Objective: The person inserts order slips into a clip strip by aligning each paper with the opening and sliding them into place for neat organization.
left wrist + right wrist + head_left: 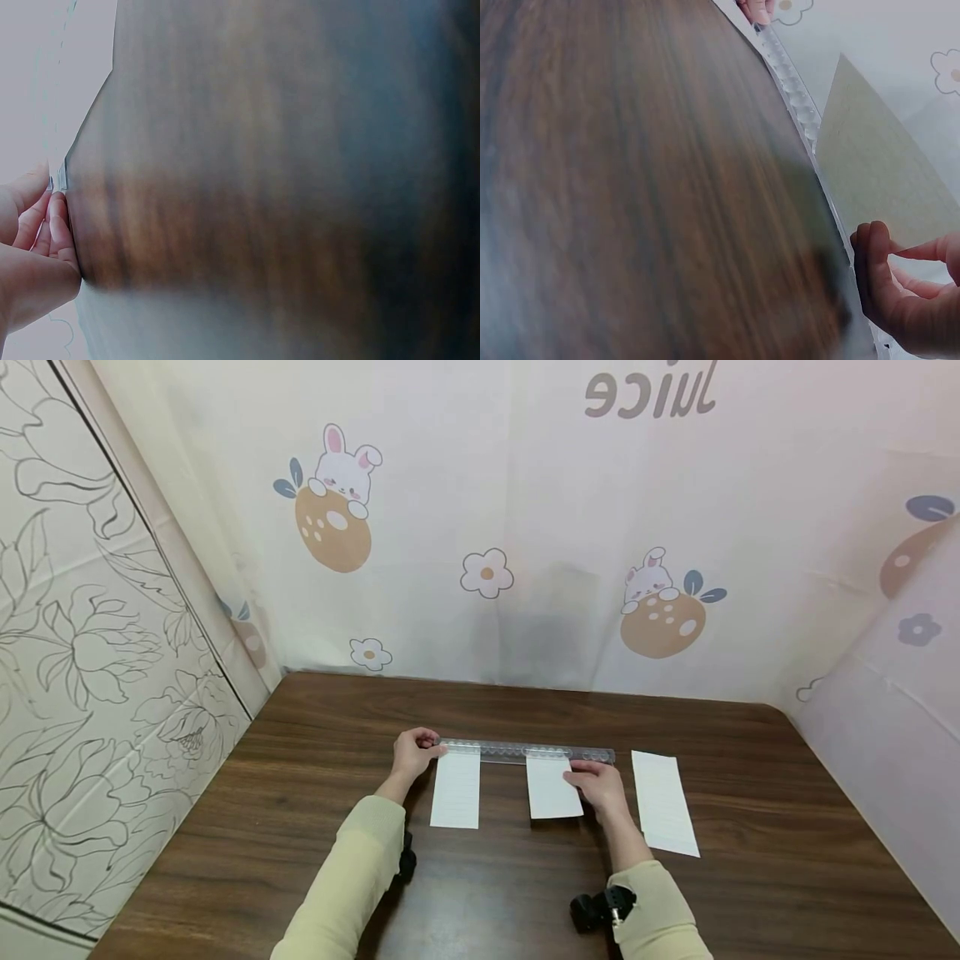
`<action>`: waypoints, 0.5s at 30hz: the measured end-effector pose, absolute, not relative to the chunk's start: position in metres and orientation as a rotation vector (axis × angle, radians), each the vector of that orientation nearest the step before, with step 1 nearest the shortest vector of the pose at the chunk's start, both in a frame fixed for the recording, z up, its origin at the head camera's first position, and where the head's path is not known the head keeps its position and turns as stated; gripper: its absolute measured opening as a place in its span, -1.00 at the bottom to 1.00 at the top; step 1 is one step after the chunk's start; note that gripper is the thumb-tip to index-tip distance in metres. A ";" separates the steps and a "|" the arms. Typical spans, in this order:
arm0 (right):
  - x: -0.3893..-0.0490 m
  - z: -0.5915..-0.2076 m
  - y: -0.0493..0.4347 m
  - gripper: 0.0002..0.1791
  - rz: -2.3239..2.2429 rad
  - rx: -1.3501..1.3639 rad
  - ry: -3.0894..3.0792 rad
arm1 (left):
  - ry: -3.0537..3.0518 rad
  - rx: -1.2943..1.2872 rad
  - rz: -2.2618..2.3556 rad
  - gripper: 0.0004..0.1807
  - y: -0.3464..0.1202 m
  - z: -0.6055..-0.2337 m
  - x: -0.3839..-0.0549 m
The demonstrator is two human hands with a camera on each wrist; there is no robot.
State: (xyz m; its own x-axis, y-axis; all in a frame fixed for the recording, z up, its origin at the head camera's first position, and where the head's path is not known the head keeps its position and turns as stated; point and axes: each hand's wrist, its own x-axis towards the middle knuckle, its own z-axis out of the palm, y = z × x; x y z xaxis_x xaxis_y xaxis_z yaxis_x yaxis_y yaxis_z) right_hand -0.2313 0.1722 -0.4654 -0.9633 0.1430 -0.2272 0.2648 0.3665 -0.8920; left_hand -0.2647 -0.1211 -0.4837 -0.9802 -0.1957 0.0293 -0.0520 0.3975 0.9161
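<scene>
On a wood-grain table, the left hand pinches a clear plastic strip by one end while the right hand pinches an overlapping paper slip, probably light, bendable, best held edgewise.

wood-grain brown table | pale rabbit-print backdrop behind | flower-outlined panel left

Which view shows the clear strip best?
The head view: the clear strip shows nearly full length. The right wrist view catches a slanting, bumpy stretch; the left wrist view, only a small bit by the left hand.
</scene>
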 end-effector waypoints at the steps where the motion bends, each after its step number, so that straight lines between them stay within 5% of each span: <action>1: -0.231 -0.466 0.171 -0.60 -1.674 0.374 2.499 | -2.513 0.225 -1.642 -0.84 -0.121 -0.484 -0.265; 15: -0.232 -0.469 0.164 -0.60 -1.714 0.392 2.454 | -2.511 0.235 -1.654 -0.84 -0.121 -0.484 -0.264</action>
